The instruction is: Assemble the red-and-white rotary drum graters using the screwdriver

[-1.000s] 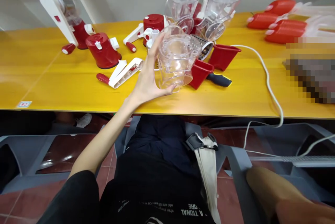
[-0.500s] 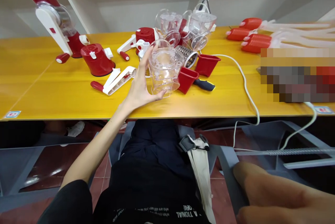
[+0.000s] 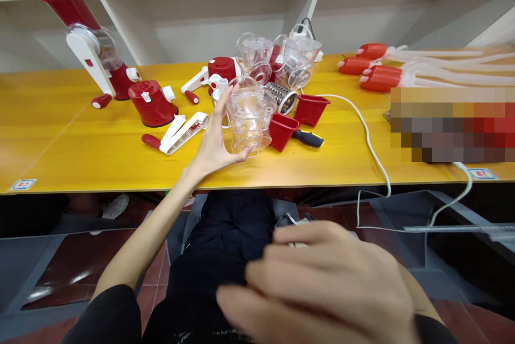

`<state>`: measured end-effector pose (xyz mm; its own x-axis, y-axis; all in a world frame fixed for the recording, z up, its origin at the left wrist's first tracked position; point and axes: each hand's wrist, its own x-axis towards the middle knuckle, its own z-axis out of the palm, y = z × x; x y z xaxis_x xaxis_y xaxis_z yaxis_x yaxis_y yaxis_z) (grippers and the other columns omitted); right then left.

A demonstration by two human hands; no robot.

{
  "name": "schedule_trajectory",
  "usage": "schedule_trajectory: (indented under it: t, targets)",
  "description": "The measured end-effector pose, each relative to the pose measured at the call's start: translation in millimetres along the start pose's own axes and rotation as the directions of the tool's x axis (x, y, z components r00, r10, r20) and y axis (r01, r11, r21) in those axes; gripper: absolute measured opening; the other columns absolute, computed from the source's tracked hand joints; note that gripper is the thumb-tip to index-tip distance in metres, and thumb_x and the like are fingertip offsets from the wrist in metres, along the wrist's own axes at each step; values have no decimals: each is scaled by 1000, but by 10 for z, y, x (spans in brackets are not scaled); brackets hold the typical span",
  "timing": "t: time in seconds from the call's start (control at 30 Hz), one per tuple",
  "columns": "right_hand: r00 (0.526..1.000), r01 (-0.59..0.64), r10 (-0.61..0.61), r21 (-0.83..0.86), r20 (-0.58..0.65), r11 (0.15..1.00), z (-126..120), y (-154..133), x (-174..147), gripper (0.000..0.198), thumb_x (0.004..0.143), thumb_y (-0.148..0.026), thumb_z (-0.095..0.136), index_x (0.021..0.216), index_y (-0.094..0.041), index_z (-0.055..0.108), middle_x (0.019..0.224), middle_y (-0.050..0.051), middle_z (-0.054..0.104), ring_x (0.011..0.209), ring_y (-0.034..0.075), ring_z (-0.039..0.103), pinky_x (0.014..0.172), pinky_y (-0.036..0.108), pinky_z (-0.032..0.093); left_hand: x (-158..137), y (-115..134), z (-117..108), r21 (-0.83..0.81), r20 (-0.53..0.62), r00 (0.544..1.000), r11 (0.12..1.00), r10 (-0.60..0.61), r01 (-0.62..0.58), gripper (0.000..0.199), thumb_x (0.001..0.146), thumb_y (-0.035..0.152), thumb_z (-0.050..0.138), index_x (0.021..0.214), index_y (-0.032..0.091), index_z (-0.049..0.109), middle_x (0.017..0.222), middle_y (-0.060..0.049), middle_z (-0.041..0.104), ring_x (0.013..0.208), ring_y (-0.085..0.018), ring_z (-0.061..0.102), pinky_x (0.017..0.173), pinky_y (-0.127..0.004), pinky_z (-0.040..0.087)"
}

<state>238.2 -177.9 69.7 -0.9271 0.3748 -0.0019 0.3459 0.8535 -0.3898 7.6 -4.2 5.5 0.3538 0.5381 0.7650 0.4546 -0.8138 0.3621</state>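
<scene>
My left hand (image 3: 217,143) is closed around a clear plastic grater housing (image 3: 250,113), thumb low and fingers on its upper left side. My right hand (image 3: 330,290) is close to the camera above my lap, smeared by motion; its fingers look bent, but whether it holds anything cannot be told. Just beyond the housing are a metal grater drum (image 3: 281,98), two red food pushers (image 3: 282,130) (image 3: 310,109) and a dark screwdriver handle (image 3: 309,138). Left of my left hand lies a white crank handle (image 3: 183,134) with a red grip, near a red grater base (image 3: 151,103).
An assembled rotary grater (image 3: 90,54) stands at the far left. More clear housings (image 3: 300,54) sit at the back. Red-and-clear tubes (image 3: 380,78) lie at the right. A white cable (image 3: 368,129) hangs over the table's (image 3: 100,172) front edge.
My right hand has come in from the lower right to the front of my body. My left hand still grips the clear housing. The camera view has tilted up slightly.
</scene>
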Motion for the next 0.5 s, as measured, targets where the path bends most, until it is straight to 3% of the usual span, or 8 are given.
schedule_trajectory:
  t: [0.13,0.2,0.27,0.43,0.5]
  targets:
    - [990,140,-133,-182,48,973,-87,402,610,26,102,-13,37,109,-16,62,86,3,66,66,10,56,57,27,30,3,22,-16,-34,14,1000,999,-11,11,111,74,65,75,157,32,10,165,-12,25,153,-37,22,120,-55,36]
    - [990,82,-60,-167,130,983,-9,588,854,34,105,-29,36,99,-12,66,76,4,66,61,11,56,56,27,30,7,37,-25,-40,19,1000,999,-23,24,110,74,62,75,157,32,10,166,-13,23,154,-37,21,119,-55,38]
    - [977,-9,37,-130,212,992,107,704,1000,41,105,-33,39,90,-10,69,77,7,69,60,12,57,59,26,35,6,56,-31,-32,19,999,998,-44,45,108,75,59,76,158,31,12,167,-13,21,154,-37,19,118,-54,39]
    - [953,-7,42,-118,302,993,366,541,1023,35,102,-31,46,97,-8,73,90,15,73,76,18,69,65,27,45,-33,94,-42,7,0,994,994,-105,105,111,73,52,79,159,30,12,167,-14,21,153,-38,21,116,-53,42]
    - [911,32,2,-75,413,997,451,424,1021,33,98,-37,54,94,-12,74,88,13,74,78,20,71,65,27,48,-51,98,-47,7,1,992,992,-123,123,113,72,50,80,159,30,12,167,-14,20,153,-38,22,117,-53,41]
